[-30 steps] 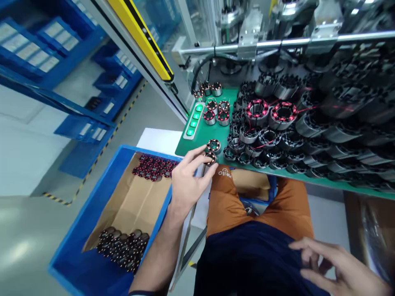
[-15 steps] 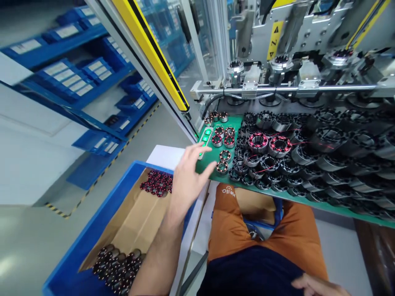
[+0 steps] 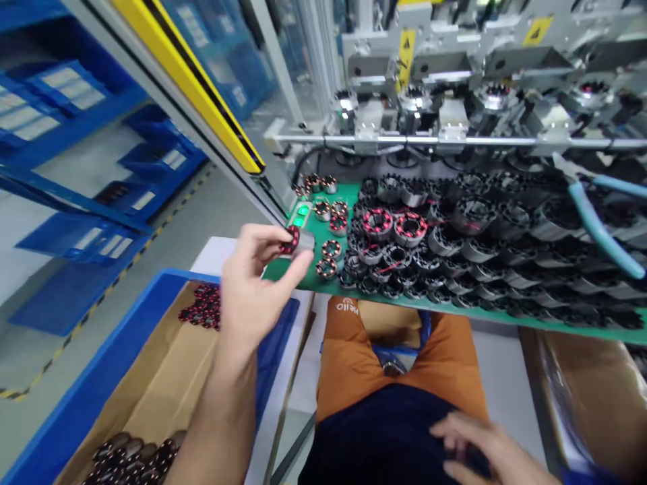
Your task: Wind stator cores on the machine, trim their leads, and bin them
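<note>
Red-wound core, one: we pinch it in our left hand, not yet set down. Copper-wound cores, apparently done: right of grip. Black cores, seemingly unwound: farther right. Right hand: fingers parted, unladen.

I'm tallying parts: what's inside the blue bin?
The blue bin holds cardboard, a cluster of red-wound rings and a pile of dark copper-tipped rings. The left forearm covers part of it; whatever lies behind can't be seen.
</note>
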A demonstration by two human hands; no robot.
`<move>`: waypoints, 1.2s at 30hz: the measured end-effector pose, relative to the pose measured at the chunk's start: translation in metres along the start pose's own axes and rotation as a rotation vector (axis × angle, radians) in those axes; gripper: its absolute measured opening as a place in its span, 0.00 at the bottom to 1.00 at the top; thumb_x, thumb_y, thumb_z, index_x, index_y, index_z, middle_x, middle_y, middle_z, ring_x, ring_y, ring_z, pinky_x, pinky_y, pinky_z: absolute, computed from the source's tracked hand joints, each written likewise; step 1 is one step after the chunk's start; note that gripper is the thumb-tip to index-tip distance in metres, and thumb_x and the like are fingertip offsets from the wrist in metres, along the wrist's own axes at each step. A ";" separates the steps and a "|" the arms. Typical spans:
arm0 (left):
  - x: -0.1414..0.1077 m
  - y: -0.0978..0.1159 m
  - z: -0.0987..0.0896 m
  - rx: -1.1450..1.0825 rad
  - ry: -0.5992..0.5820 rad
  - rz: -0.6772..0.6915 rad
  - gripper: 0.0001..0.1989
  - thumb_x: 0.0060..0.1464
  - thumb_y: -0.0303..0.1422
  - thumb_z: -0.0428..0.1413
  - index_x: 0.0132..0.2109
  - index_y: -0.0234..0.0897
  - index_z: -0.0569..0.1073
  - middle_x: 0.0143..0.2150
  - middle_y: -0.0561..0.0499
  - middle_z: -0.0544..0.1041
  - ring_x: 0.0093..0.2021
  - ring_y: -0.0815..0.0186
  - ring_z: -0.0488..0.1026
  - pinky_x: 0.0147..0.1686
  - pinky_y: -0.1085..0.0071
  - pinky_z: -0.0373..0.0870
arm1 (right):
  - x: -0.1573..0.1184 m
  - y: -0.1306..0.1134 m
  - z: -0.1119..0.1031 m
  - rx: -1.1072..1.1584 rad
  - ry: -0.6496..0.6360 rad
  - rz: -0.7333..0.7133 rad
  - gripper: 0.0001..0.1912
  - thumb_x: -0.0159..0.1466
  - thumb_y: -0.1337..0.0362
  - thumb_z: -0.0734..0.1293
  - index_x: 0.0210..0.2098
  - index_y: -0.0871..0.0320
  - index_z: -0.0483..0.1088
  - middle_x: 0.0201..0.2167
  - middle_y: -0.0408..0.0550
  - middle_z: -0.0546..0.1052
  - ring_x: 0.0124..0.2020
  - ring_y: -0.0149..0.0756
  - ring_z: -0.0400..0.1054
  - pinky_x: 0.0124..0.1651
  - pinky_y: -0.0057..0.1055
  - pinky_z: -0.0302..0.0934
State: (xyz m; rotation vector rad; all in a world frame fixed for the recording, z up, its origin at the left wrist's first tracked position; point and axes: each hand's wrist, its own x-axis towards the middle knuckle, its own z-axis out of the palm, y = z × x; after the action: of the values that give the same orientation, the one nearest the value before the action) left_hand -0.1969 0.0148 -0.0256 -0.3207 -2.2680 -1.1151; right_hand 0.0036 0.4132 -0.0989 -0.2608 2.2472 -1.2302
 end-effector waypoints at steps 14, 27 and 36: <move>-0.098 0.104 0.052 -0.381 -0.399 0.118 0.26 0.66 0.32 0.76 0.65 0.39 0.78 0.58 0.48 0.89 0.54 0.61 0.90 0.55 0.68 0.90 | 0.048 -0.096 -0.027 0.814 0.187 -0.083 0.23 0.77 0.57 0.80 0.67 0.51 0.77 0.48 0.47 0.87 0.46 0.33 0.85 0.51 0.27 0.81; -0.088 0.101 0.043 -0.104 -0.385 0.412 0.11 0.72 0.29 0.71 0.53 0.54 0.88 0.53 0.57 0.90 0.50 0.59 0.89 0.44 0.62 0.87 | 0.042 -0.080 -0.029 1.007 0.108 0.014 0.25 0.75 0.50 0.81 0.64 0.54 0.79 0.44 0.48 0.87 0.41 0.34 0.85 0.43 0.28 0.84; -0.105 0.086 0.048 -0.085 -0.290 0.513 0.13 0.64 0.24 0.75 0.51 0.46 0.88 0.49 0.57 0.90 0.52 0.61 0.86 0.57 0.59 0.87 | 0.039 -0.074 -0.030 1.007 0.237 -0.052 0.17 0.78 0.56 0.78 0.64 0.49 0.80 0.47 0.43 0.88 0.42 0.30 0.84 0.51 0.27 0.81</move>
State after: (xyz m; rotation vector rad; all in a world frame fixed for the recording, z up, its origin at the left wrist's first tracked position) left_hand -0.0930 0.1100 -0.0559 -1.0908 -2.1888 -0.9345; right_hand -0.0519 0.3769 -0.0395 0.2296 1.5132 -2.3124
